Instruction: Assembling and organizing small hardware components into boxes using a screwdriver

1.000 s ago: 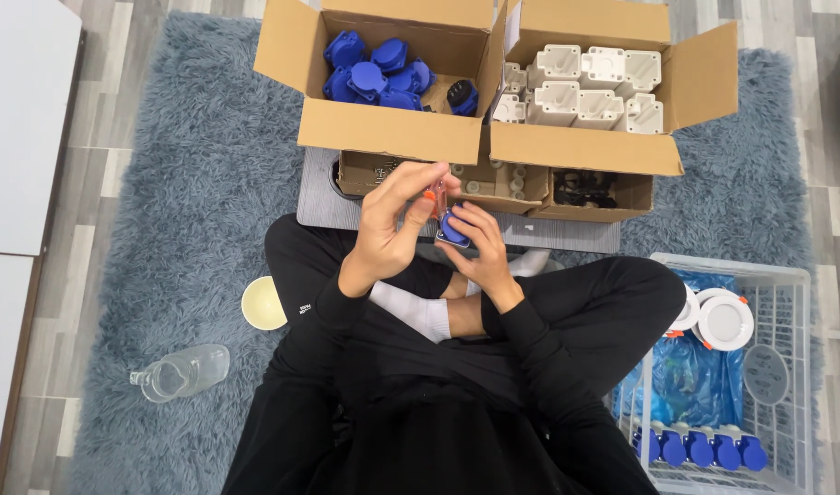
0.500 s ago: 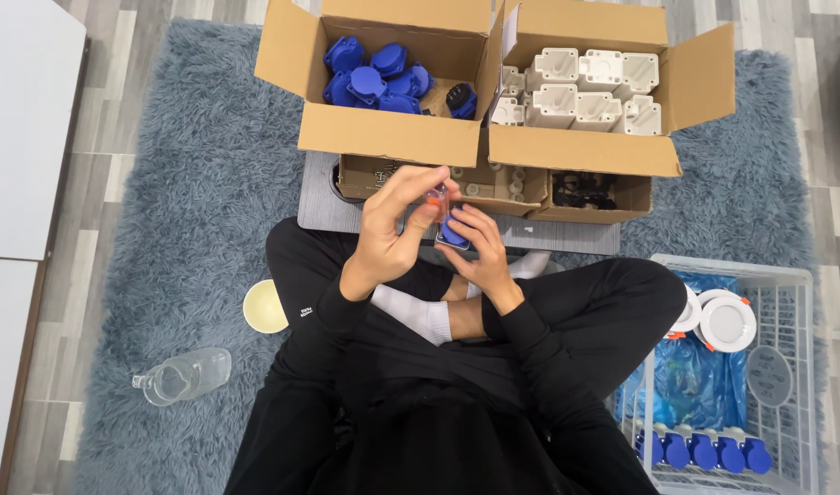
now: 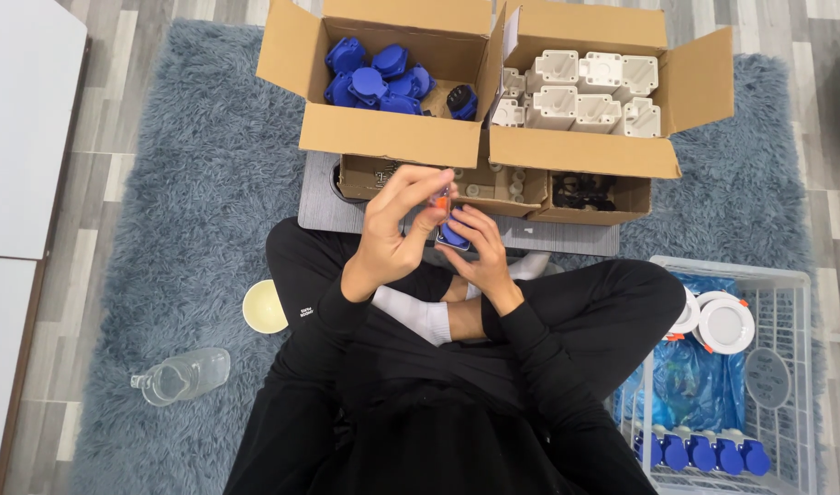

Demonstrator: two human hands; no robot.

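Holding a small blue part (image 3: pixel 453 236) in the right hand (image 3: pixel 480 249), fingers curled around it, just above the crossed legs and in front of the low grey board (image 3: pixel 567 238). Pinching a slim orange-tipped tool (image 3: pixel 443 198) in the left hand (image 3: pixel 397 229), thumb and fingers closed narrow on it, tip pointing down at the blue part; whether touching it cannot be told. Sitting cross-legged in black clothing and white socks (image 3: pixel 420 316) on a shaggy grey-blue rug (image 3: pixel 182 202).

Just beyond the hands: a shallow cardboard tray (image 3: pixel 502 183) with small compartments, dark bits in its right end. Behind that, two open cartons side by side, touching: left carton (image 3: pixel 383 133) with blue caps (image 3: pixel 374 82) and one black piece, right carton (image 3: pixel 576 151) with white housings (image 3: pixel 585 92).

Off to the left on the rug, a pale yellow cup (image 3: pixel 264 305), and nearer the edge a clear plastic jug (image 3: pixel 183 376) lying on its side. To the right, a white wire basket (image 3: pixel 801 367) with round white discs (image 3: pixel 723 323), a blue bag (image 3: pixel 690 385) and a row of blue parts (image 3: pixel 704 451) along its near side.
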